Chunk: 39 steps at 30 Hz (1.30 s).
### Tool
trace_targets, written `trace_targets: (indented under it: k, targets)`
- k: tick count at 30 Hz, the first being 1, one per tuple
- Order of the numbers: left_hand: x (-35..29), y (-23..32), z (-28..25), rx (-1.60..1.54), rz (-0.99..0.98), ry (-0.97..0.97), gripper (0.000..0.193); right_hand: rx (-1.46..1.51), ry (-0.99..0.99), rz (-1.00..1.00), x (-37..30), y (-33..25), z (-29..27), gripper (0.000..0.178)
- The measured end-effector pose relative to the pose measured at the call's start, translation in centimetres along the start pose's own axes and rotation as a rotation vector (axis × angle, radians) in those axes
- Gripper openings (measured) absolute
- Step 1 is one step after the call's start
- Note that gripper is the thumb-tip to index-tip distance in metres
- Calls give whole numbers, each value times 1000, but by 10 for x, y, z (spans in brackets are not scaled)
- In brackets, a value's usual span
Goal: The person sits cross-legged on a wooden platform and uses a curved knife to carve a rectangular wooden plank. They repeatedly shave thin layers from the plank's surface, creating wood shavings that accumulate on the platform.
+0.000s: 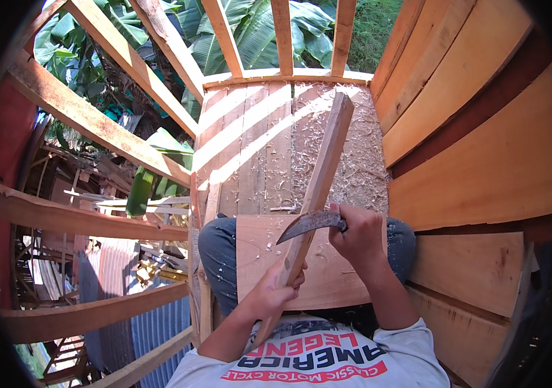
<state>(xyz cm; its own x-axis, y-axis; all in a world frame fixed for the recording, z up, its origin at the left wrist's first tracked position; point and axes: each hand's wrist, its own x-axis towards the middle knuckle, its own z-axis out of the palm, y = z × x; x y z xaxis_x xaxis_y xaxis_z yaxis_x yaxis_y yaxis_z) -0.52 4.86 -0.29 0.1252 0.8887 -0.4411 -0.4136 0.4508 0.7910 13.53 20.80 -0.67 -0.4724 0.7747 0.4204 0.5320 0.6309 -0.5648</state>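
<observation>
A long squared wooden stick [323, 168] slants up and away from my body, its lower end against my shirt. My left hand [271, 288] is wrapped round the stick near that lower end. In my right hand [357, 234] is a knife with a dark, curved blade [308, 224]; the fist covers its handle. The blade lies across the stick, above my left hand, its tip pointing left. Beneath them a flat wooden board [256, 258] rests across my lap, with a few shavings on it.
Pale wood shavings [366, 155] litter the plank floor [250, 174] ahead, thickest on the right. Wooden railings [127, 68] stand at the far and left sides, with plants and metal roofing beyond. A plank wall [476, 174] closes the right side.
</observation>
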Motion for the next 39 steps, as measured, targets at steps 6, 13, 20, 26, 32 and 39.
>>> trace_targets:
  k: [6,13,20,26,32,39]
  targets:
    - [-11,0,1,-2,18,-20,51,-80,130,-96,33,9,1,31]
    - [-18,-4,0,-25,29,-11,51,-110,147,-60,44,8,3,29]
    - [-24,-25,31,287,-42,-196,54,-129,329,470,113,99,-30,38]
    - [-16,-16,4,105,-9,-150,53,248,350,498,90,121,-50,42]
    - [-14,-2,-28,-205,4,-55,53,90,14,209,-4,28,-15,15]
    - [-13,-3,-22,-273,6,-143,52,37,-81,-18,-6,-20,16,22]
